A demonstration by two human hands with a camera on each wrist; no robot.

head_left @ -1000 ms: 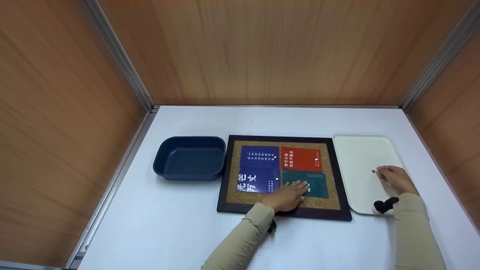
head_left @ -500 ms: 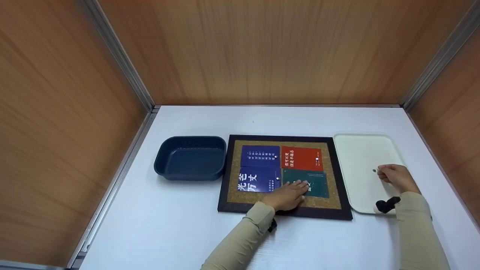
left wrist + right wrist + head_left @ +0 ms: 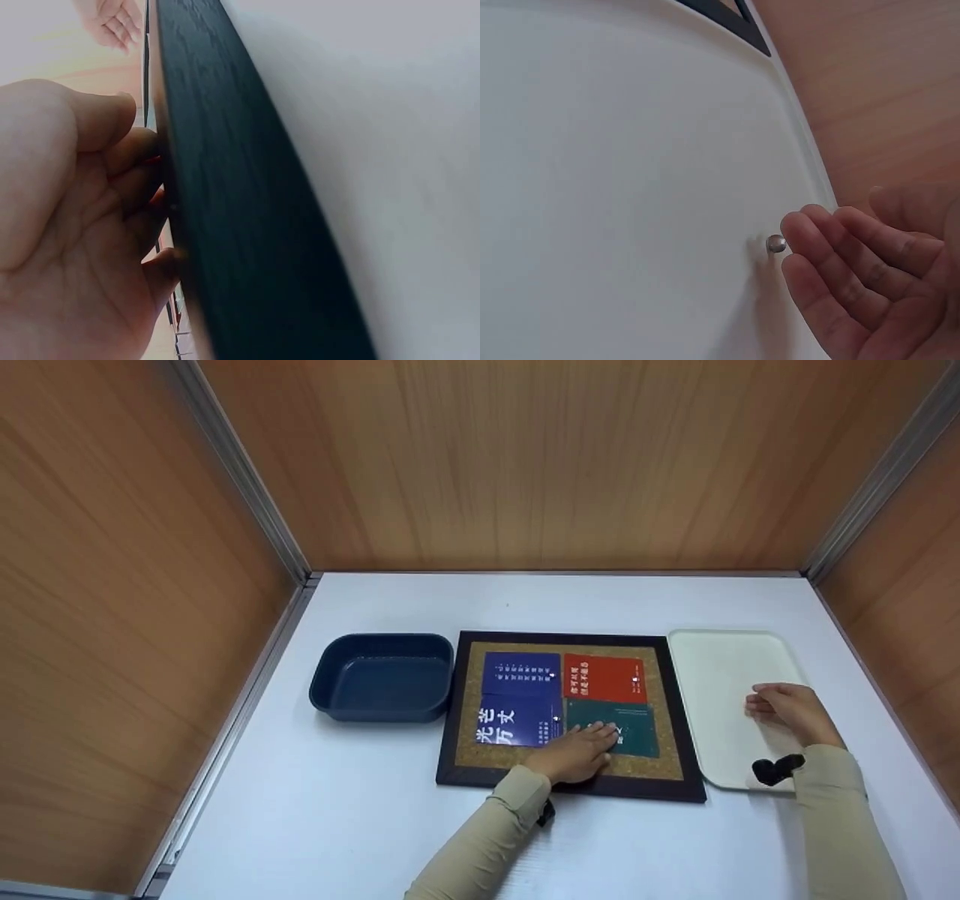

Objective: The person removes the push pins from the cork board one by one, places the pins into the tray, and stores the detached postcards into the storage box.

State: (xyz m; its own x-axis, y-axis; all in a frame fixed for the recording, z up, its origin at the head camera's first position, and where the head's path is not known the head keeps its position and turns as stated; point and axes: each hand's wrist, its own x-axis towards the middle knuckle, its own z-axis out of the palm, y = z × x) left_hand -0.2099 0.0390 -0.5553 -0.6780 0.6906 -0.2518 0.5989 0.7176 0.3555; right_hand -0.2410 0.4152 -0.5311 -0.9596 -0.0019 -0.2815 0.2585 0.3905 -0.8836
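A: Where is the metal stud (image 3: 776, 244)?

B: On the white tray (image 3: 716, 675), just beside the fingertips of the right hand (image 3: 795, 712); whether they touch is unclear. In the head view it cannot be made out.

A: And the fingers?

B: Loosely bent, thumb apart, gripping nothing. The left hand (image 3: 574, 753) rests on the green card (image 3: 637, 735), fingers nearly straight, holding nothing, covering some print.

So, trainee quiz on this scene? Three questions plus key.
1. Which card colour is under the left hand: A red, B green, C yellow?
2. True or false: the white tray lies left of the corkboard in the head view.
3. In the right wrist view, what gleams beside the right hand?

Key: 1. B, green card. 2. False: white tray lies right of corkboard. 3. A silvery round piece.
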